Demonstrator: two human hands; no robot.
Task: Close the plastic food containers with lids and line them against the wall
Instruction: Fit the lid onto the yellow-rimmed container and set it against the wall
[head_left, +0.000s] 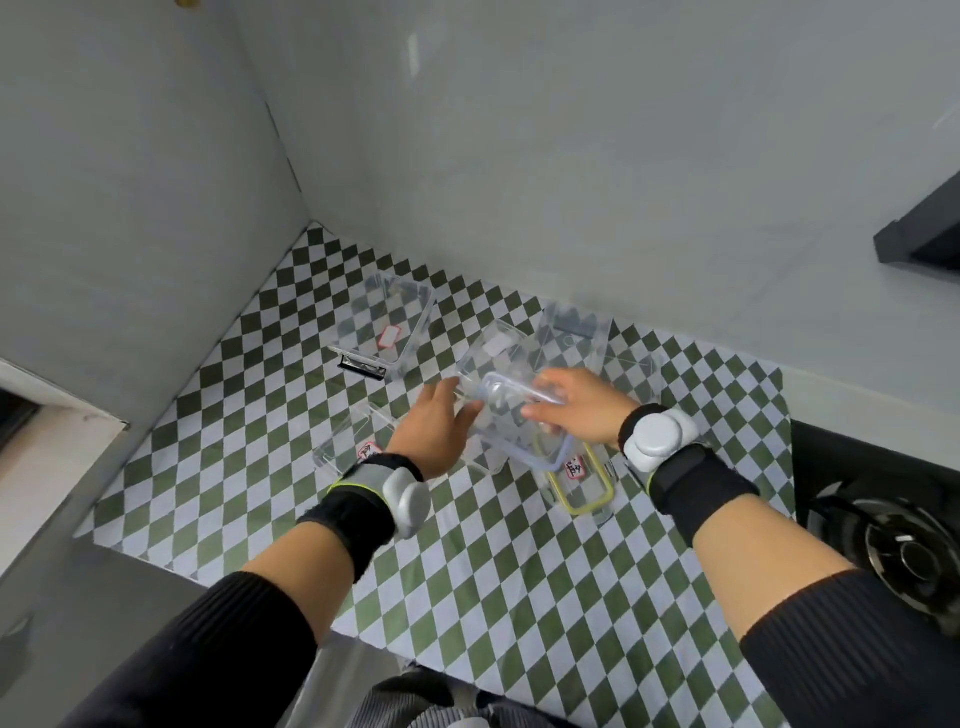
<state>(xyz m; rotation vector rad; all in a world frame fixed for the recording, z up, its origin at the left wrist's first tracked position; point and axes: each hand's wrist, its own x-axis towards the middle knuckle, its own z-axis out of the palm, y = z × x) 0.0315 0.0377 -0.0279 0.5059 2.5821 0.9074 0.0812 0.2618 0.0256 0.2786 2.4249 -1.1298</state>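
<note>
Between hands (511, 415): lid (519, 421) angled near-right

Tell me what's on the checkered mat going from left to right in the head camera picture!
Clear container with black clip → left hand → blue-rimmed lid → right hand → stove burner, just past the mat.

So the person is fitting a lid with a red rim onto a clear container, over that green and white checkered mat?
Not quite: the rim of the lid is blue, not red, as the head view shows. Both hands, left hand and right hand, hold it at the clear container, over the green and white checkered mat.
</note>
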